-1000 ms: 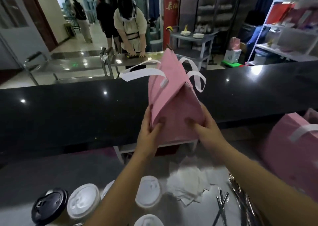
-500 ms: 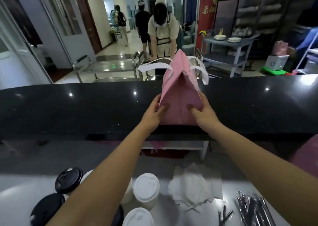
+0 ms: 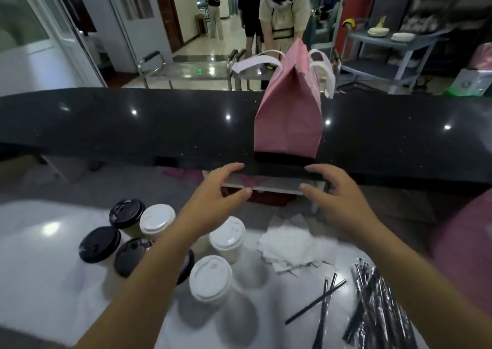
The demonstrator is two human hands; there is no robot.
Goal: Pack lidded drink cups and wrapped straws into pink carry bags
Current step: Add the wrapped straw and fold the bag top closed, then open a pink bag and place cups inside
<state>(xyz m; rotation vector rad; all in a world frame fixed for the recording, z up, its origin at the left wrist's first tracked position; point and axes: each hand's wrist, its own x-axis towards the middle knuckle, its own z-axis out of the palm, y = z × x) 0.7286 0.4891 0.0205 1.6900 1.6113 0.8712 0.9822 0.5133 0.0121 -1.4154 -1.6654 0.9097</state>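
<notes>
Left grip (image 3: pixel 213 189) and right grip (image 3: pixel 338 197) had released the pink bag (image 3: pixel 288 120), both spread empty; a knock might topple it.

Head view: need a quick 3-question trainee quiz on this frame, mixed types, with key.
1. True or false: the pink carry bag stands upright on the black counter, with left hand and right hand both off it.
2. The wrapped straws lie: A) right of the lidded cups, B) inside the bag, C) on the black counter.
3. Fill in: cup lids are white or ____.
Key: 1 true; 2 A; 3 black.
</notes>
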